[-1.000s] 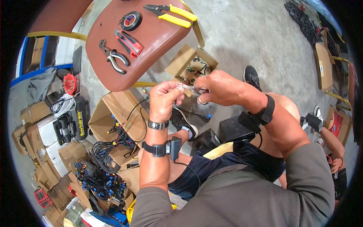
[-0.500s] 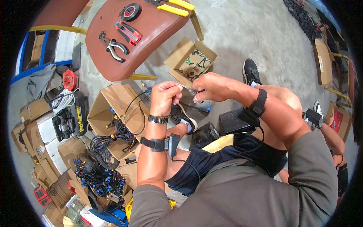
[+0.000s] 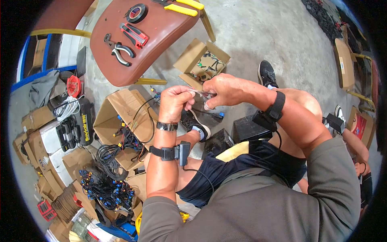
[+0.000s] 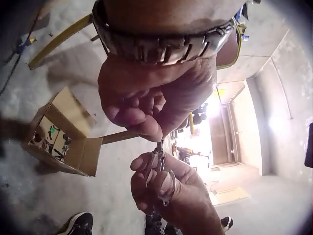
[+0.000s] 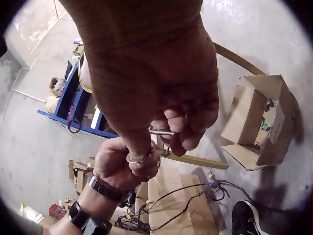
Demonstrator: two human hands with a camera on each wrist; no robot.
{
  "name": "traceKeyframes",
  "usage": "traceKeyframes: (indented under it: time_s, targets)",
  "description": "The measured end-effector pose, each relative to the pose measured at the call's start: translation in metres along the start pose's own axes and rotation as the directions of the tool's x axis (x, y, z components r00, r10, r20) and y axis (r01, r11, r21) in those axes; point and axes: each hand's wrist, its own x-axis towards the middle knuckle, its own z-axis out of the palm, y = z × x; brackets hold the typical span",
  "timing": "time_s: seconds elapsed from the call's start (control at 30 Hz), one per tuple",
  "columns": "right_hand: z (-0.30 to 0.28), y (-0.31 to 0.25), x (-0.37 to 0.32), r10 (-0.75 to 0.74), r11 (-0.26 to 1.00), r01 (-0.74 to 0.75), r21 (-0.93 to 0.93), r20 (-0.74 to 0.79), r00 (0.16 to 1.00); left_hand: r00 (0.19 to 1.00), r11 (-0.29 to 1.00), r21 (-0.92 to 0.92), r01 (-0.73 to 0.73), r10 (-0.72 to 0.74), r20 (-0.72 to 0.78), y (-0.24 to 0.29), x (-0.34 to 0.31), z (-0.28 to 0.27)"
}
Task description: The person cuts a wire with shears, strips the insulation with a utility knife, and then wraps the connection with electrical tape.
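The left hand [image 3: 175, 103] and the right hand [image 3: 225, 90] meet in front of the person's chest, above the knees, with a small silvery metal scissor-like tool [image 3: 201, 94] held in the air between them. The right hand's grip is curled round the tool's ring handles; in the left wrist view a finger passes through one ring. The left hand's grip is pressed together, thumb against fingertips, pinching the tool's front end. Whether some thin piece also sits between those fingertips is too small to tell.

Below the hands, on the grey concrete floor [image 3: 258, 36], stands a small open cardboard box of loose parts [image 3: 201, 64]. A larger open cardboard box with black cables [image 3: 125, 125] stands to the left of it. Further off, a reddish-brown chair seat with a yellow frame [image 3: 161, 32] carries a black roll of tape [image 3: 136, 13], a red utility knife [image 3: 135, 35], pliers with black and white handles [image 3: 117, 49] and a yellow-handled cutter [image 3: 181, 6].
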Motion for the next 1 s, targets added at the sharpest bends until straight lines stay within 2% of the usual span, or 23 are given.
traceKeyframes:
  time_s: [0.3,0.4,0.7,1.0]
  targets:
    - [-0.006,-0.002,-0.001,0.059,0.998,-0.059,0.020,0.016,0.998,1.000,0.999,0.046,0.008,-0.009,0.025,0.005,0.006,-0.003]
    - [-0.008,-0.008,-0.002,0.131,0.991,-0.131,0.020,0.011,0.991,0.999,0.999,0.034,-0.003,0.002,0.042,0.004,0.008,0.000]
    - [-0.015,-0.014,-0.004,0.158,0.970,-0.161,-0.183,-0.033,0.987,0.999,1.000,-0.002,-0.023,0.023,0.048,0.010,0.008,0.001]
    - [-0.009,-0.005,-0.003,0.043,0.975,-0.067,-0.210,-0.114,0.993,0.998,1.000,-0.014,-0.028,0.029,0.059,0.012,0.008,0.003]
